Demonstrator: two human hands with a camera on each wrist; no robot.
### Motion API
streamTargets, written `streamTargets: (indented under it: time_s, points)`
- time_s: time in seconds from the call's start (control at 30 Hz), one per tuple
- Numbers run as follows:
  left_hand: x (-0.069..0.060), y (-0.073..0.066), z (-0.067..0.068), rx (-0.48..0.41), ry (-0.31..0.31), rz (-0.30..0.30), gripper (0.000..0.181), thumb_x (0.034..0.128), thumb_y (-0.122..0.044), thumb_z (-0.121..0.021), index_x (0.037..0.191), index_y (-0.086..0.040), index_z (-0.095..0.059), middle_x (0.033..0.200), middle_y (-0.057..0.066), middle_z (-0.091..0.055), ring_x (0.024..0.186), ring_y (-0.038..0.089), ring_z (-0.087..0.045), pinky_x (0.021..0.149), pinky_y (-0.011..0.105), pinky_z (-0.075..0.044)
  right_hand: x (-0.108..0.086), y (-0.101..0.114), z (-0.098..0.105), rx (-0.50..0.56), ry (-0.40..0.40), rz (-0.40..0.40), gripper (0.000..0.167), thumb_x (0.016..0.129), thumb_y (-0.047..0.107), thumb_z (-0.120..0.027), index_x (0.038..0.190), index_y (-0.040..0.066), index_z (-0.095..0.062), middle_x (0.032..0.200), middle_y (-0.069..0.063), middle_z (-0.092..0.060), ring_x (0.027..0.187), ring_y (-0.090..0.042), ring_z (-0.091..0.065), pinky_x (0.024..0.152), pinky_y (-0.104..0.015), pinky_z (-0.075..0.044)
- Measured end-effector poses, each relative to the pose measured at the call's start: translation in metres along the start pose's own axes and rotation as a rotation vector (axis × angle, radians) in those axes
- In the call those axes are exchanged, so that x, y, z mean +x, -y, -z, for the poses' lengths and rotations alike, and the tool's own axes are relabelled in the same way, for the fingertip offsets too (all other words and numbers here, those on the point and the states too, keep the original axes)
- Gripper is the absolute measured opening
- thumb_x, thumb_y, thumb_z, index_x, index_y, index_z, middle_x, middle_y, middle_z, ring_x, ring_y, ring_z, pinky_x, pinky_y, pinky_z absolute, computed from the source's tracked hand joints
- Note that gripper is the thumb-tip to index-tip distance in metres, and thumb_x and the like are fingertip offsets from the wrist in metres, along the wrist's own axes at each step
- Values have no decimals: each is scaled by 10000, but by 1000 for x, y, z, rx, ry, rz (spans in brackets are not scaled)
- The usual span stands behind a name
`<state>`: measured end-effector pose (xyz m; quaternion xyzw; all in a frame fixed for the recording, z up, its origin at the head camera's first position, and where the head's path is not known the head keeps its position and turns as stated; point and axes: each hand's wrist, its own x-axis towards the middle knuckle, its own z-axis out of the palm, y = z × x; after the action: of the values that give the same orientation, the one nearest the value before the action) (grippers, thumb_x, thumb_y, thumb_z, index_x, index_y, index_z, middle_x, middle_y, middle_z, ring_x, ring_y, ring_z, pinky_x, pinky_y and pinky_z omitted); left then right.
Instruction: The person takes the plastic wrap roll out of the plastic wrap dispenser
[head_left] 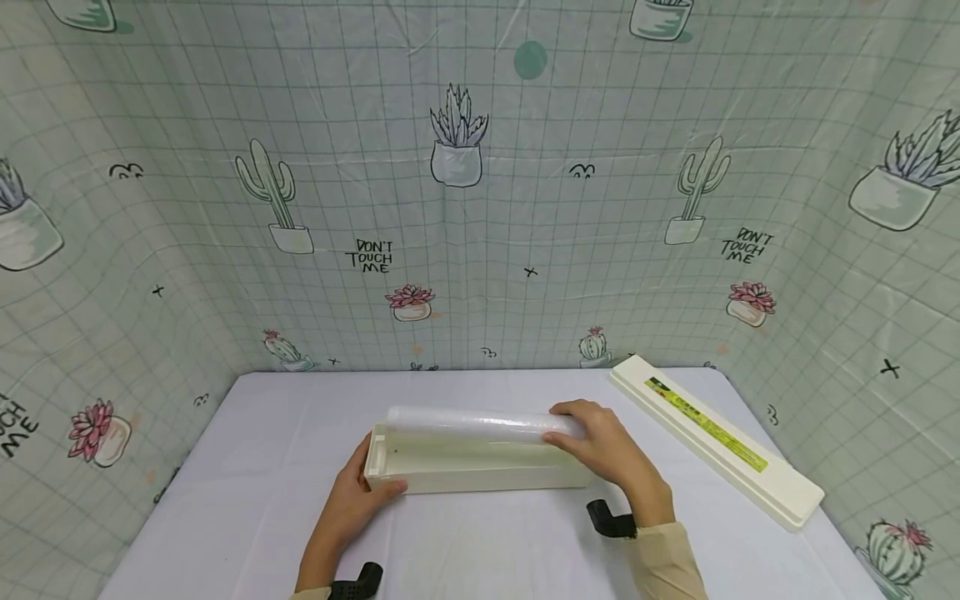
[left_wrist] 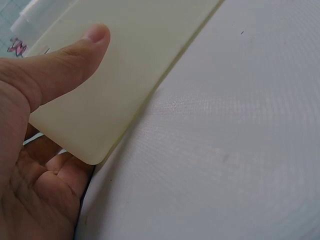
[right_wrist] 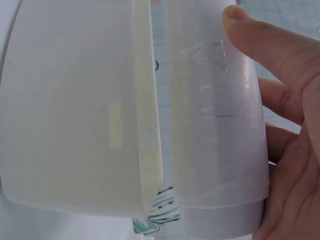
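Observation:
A long cream plastic box [head_left: 480, 481] without its lid sits on the white table. My left hand [head_left: 358, 498] grips its left end, the thumb on the front wall and the fingers round the end; the left wrist view shows the thumb lying on the box wall [left_wrist: 125, 65]. A roll of clear cling film [head_left: 472, 423] lies along the box's back edge. With my right hand [head_left: 603, 442] I hold the roll's right end. In the right wrist view the film roll [right_wrist: 215, 115] stands slightly apart from the box rim [right_wrist: 147, 115], thumb on one side and fingers on the other.
A long cream lid [head_left: 705, 442] with a yellow-green label lies slanted along the table's right side. Behind the table hangs a grid-patterned cloth [head_left: 487, 225] with cactus drawings, which also runs along both sides. The white tablecloth [head_left: 480, 550] spreads in front of the box.

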<state>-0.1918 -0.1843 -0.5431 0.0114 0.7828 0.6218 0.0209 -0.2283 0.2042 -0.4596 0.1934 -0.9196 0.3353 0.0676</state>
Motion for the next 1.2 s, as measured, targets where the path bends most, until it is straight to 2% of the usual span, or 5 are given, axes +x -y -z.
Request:
streamTargets:
  time_s: [0.17,0.43,0.67,0.9,1.2]
  points:
    - [1,1,0,15,-4,4,1097,836,-199,-874,1662,-104,-159,1646,172,-350,1459,353,-430,976,86,-393,-1,-3,3,-6,-28,7,414,906,346,-800,1202,66,-728,1251,-109,-721,1198,-329,-655,1015,-522,-513]
    - [0,0,0,33,1,-3,1089,852,-222,-863,1662,-92,-147,1657,187,-323,1474,373,-410,1138,415,-408,-2,-7,7,-31,-79,37,395,894,309,-816,1184,53,-736,1214,-105,-734,1156,-321,-670,978,-519,-524]
    - [0,-1,1,19,3,-2,1083,855,-211,-860,1663,-97,-146,1670,177,-302,1480,361,-404,1062,212,-429,-3,-11,11,-39,-93,35,396,903,306,-808,1198,53,-733,1223,-113,-730,1150,-317,-671,971,-515,-529]
    - [-1,-1,0,15,-3,-23,1077,851,-207,-863,1658,-77,-162,1659,205,-311,1472,385,-410,1083,270,-441,-5,-16,15,-49,-118,22,405,893,284,-819,1204,39,-732,1218,-136,-732,1139,-337,-672,962,-526,-526]
    - [-1,1,0,-9,0,-10,1095,836,-184,-873,1661,-95,-159,1663,194,-306,1481,380,-398,980,93,-397,-7,-24,19,-80,-162,49,373,877,242,-832,1183,46,-746,1174,-137,-751,1087,-331,-695,911,-525,-537]
